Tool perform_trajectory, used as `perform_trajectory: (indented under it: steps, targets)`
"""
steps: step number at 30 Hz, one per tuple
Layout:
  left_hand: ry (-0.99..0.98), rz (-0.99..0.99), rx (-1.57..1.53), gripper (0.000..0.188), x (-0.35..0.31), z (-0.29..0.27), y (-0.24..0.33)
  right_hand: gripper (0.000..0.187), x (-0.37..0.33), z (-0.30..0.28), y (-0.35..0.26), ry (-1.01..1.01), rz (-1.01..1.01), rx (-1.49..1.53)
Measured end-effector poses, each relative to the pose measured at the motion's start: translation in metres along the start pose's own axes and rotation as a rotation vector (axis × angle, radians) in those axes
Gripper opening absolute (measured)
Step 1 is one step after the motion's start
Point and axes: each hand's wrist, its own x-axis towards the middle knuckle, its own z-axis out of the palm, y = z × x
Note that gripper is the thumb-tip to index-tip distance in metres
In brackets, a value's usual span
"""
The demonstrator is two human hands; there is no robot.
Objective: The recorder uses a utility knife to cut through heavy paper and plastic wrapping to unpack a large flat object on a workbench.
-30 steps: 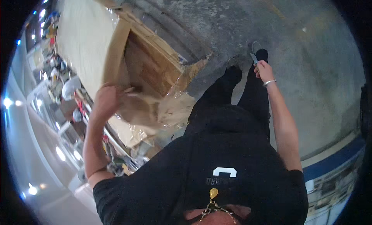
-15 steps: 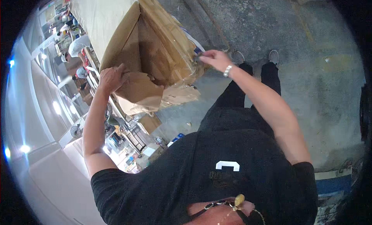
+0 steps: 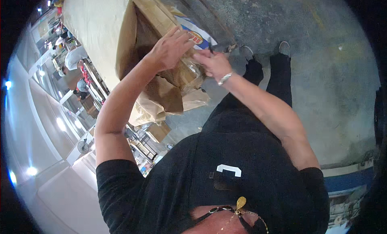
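- The left hand [image 3: 168, 50] lies on the big cardboard box [image 3: 121, 36], up near the top of the picture. Its fingers are a little spread and curl over the edge of a brown flap.
- The right hand [image 3: 215, 63] is just beside the left hand, close to the box's corner. Its fingers are bent and close together. They seem to pinch something small and dark, but it is too small to tell what it is.
- A silver bracelet [image 3: 224, 78] sits on the right wrist.
- The box stands in front of the person, tall and wide, and fills the upper left part of the picture. Its pale side faces left and its brown flaps hang open.
- Clear shiny plastic wrap [image 3: 189, 72] clings to the box right under both hands.
- Loose brown paper [image 3: 161, 99] hangs down below the hands.
- A white package with blue and red print [image 3: 197, 34] peeks out behind the hands, touching the box.
- The person wears a black shirt and black trousers. Two shoes [image 3: 266, 50] stand on the grey concrete floor [image 3: 330, 72].
- Far off on the left, other people stand among shelves.
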Motion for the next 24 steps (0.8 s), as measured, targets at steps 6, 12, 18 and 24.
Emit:
perform_trajectory:
  steps: [6, 12, 18, 24]
  targets:
    - [-0.246, 0.073, -0.222, 0.030, 0.010, -0.006, -0.011, 0.043, 0.013, -0.075, 0.041, 0.128, 0.296, -0.379]
    - [-0.542, 0.070, -0.016, 0.062, 0.049, -0.002, 0.041, 0.034, 0.056, -0.101, 0.129, 0.002, 0.366, -0.402]
    - [-0.735, -0.011, 0.178, 0.044, 0.064, 0.023, 0.074, 0.033, 0.064, -0.098, 0.115, -0.087, -0.075, -1.069]
    - [-0.767, -0.180, 0.032, 0.031, 0.078, 0.031, 0.078, 0.025, 0.063, -0.095, 0.092, -0.178, 0.065, -1.124]
